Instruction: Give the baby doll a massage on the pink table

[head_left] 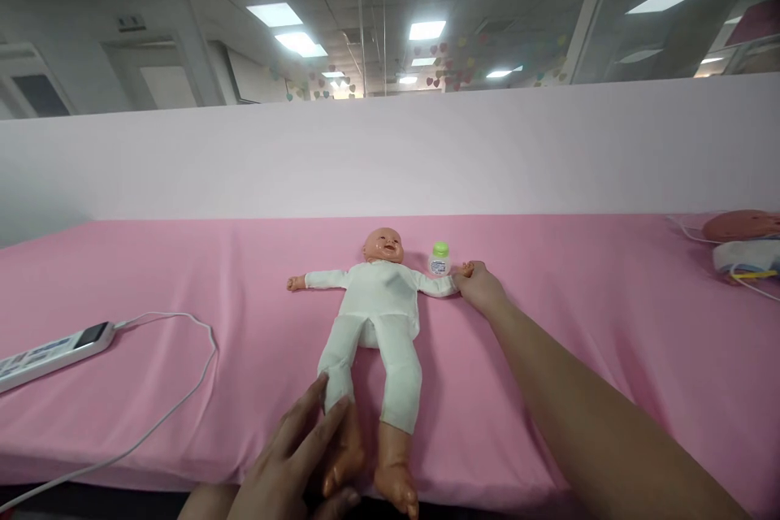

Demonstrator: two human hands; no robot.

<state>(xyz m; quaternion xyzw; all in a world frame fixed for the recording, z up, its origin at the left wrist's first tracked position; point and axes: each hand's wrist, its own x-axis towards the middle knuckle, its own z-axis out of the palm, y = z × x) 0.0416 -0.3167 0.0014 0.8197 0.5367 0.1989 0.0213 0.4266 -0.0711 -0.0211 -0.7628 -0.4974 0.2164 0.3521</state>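
Note:
A baby doll [383, 292] in a white cloth body lies on its back on the pink sheet, its head at the far end and its feet by the near edge. My right hand [481, 286] reaches out from the right, its fingers closed around the doll's hand and wrist. Against the lower leg at the left rests my left hand [298, 455], its fingers stretched and apart; the thumb shows below, near the foot. A small clear jar with a green lid [439, 257] stands beside the doll's head, close to my right hand.
A white power strip [58, 353] with a cable [210, 349] lies on the pink-covered table [244, 390] at the left. At the far right is another brown doll-like thing [740, 225] with cloth and tubing. A white partition [390, 154] rises behind, under glass panes.

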